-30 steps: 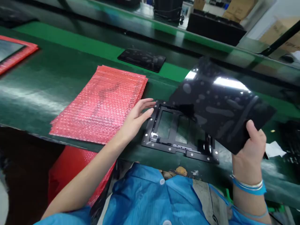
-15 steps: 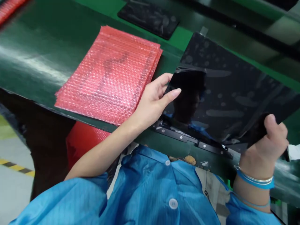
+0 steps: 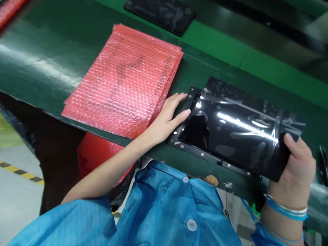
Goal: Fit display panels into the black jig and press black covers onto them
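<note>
A glossy black screen panel point(image 3: 238, 140) under wrinkled clear film lies tilted over a black metal frame point(image 3: 202, 154) with bright round spots along its edge. My right hand point(image 3: 298, 160) grips the panel's right end, thumb on top and fingers hidden beneath. At the other end, my left hand point(image 3: 166, 121) has its fingers stretched out, touching the frame's left side, with the thumb by the panel's edge. Just left of that hand is a stack of red bubble-wrap bags point(image 3: 125, 82).
Another black film-covered panel point(image 3: 161, 13) lies at the back of the dark green table point(image 3: 38, 68). Below the front edge shows more red wrap point(image 3: 98, 153). Dark pen-like items point(image 3: 324, 164) are at the far right. Striped floor tape point(image 3: 23, 173) runs at lower left.
The panel has come down and toward me onto the frame, uncovering the frame's left side. My left hand has shifted from the panel's edge to the frame; my right hand still holds the panel.
</note>
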`<action>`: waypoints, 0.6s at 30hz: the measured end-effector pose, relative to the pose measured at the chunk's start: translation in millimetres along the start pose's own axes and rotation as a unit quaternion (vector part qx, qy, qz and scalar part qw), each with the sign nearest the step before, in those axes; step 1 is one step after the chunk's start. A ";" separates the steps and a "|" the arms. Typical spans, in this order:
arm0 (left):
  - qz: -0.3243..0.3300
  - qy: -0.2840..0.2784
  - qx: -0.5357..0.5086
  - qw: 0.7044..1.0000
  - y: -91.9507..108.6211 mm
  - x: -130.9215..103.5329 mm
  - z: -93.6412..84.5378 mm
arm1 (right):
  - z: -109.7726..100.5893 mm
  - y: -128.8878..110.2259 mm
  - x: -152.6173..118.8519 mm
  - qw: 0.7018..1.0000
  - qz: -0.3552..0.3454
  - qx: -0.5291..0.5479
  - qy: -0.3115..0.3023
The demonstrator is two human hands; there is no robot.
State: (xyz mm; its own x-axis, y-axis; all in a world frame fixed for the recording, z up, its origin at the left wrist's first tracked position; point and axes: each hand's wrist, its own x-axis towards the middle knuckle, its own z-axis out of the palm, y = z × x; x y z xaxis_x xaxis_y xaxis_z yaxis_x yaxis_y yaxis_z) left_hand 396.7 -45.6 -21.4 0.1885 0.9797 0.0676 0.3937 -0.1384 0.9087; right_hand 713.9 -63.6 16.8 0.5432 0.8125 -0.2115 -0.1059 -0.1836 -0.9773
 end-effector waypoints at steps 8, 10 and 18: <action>0.026 -0.065 0.054 0.996 -8.8 -3.2 -2.6 | 7.2 -2.3 -5.4 0.995 0.029 -0.095 -0.029; 0.041 -0.065 0.068 0.995 -10.4 -2.6 -1.5 | 9.3 -2.6 -6.8 0.994 0.026 -0.100 -0.034; 0.064 -0.055 0.084 0.993 -16.8 -2.2 1.7 | 11.4 -1.7 -10.0 0.992 0.023 -0.118 -0.049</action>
State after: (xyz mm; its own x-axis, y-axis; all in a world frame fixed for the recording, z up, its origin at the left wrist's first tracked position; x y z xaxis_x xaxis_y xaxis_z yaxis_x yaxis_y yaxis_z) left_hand 391.2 -45.6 -37.5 0.3400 0.9321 0.1250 0.5026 -0.2924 0.8136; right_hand 699.2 -65.1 20.4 0.4575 0.8478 -0.2681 0.0747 -0.3371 -0.9385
